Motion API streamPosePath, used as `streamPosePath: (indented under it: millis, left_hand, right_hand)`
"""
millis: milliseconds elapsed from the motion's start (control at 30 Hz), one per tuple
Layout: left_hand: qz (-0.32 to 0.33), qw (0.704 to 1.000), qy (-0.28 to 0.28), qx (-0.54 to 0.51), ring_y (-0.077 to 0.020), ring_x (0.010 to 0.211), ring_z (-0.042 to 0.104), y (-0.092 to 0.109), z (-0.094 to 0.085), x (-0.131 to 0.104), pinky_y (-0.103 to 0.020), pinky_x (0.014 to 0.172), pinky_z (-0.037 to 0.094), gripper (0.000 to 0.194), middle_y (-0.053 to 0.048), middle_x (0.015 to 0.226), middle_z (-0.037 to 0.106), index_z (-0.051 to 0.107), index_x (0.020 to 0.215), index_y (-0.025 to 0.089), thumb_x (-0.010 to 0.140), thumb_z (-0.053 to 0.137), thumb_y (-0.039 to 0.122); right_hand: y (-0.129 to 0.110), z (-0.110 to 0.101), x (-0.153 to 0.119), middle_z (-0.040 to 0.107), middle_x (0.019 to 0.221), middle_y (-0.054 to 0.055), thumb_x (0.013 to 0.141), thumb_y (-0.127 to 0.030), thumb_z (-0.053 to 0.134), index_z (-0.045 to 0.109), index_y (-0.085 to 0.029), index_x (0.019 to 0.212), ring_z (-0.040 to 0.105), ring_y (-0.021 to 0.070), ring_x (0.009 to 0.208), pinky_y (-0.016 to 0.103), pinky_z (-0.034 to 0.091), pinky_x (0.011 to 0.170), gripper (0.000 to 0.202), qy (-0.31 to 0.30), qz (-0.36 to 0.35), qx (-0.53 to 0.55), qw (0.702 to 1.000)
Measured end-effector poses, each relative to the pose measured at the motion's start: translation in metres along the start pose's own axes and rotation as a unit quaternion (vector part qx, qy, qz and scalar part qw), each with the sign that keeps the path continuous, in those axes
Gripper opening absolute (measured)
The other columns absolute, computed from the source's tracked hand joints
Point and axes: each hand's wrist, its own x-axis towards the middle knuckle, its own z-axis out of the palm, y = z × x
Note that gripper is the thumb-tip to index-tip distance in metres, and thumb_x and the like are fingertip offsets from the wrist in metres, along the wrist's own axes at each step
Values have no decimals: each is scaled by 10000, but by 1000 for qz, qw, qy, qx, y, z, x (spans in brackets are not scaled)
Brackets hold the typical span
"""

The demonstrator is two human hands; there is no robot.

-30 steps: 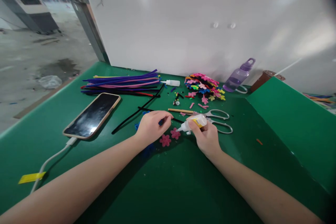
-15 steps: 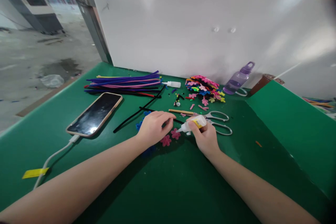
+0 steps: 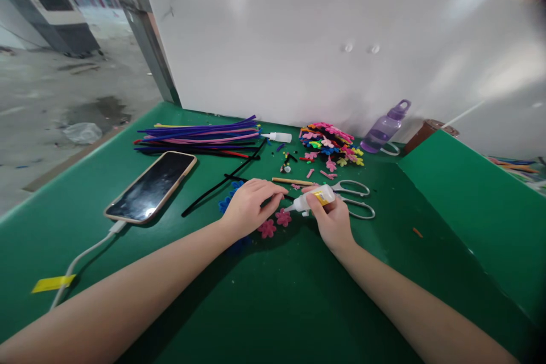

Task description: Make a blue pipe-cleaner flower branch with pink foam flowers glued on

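My right hand [image 3: 333,219] is closed around a small white glue bottle [image 3: 315,199] with a yellow label. The bottle is tilted so its nozzle points left, its tip at or just above a pink fuzzy flower [image 3: 283,217]. A second pink flower [image 3: 267,228] lies beside it, under my left wrist's right side. My left hand [image 3: 255,205] is curled, thumb and forefinger tips close together by a black pipe cleaner [image 3: 289,198]; whatever they pinch is hidden. Blue fuzzy flowers [image 3: 225,203] are partly covered by my left hand and forearm.
Behind lie a bundle of pipe cleaners [image 3: 200,135], another glue bottle [image 3: 279,137] and a heap of colourful fuzzy flowers [image 3: 328,145]. Scissors [image 3: 356,207] lie beyond my right hand, a charging phone [image 3: 152,187] to the left. A purple water bottle [image 3: 381,131] leans against the white panel.
Both hands hold nearly the same pose, with the nozzle still at the pink flower. The whole view has shifted slightly.
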Motion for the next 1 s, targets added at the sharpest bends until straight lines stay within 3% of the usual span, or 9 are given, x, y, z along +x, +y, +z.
streamPosePath:
  millis: [233, 733, 1000]
  left_hand:
    - [-37, 999, 30, 2, -139, 766, 615, 0, 1, -1, -323, 770, 451, 194, 3, 757, 682, 564, 1018, 187, 867, 442, 170]
    - [-52, 998, 3, 20, -143, 734, 601, -3, 2, -3, -325, 741, 465, 178, -13, 772, 665, 581, 954, 193, 865, 427, 186]
    - [-60, 998, -14, 31, -150, 758, 607, -4, 4, -3, -329, 753, 464, 157, -13, 784, 658, 580, 957, 198, 862, 455, 209]
  right_hand:
    - [0, -3, 1, 569, 664, 6, 762, -392, 596, 631, -144, 857, 452, 98, 537, 230, 371, 502, 268, -8, 13, 3, 1000]
    - [10, -7, 1, 586, 713, 15, 789, -367, 577, 629, -173, 771, 469, 93, 534, 213, 382, 459, 202, 22, -71, 48, 996]
    - [6, -2, 3, 586, 708, 24, 754, -399, 602, 612, -159, 800, 498, 116, 557, 237, 408, 494, 245, -3, -1, 23, 1000]
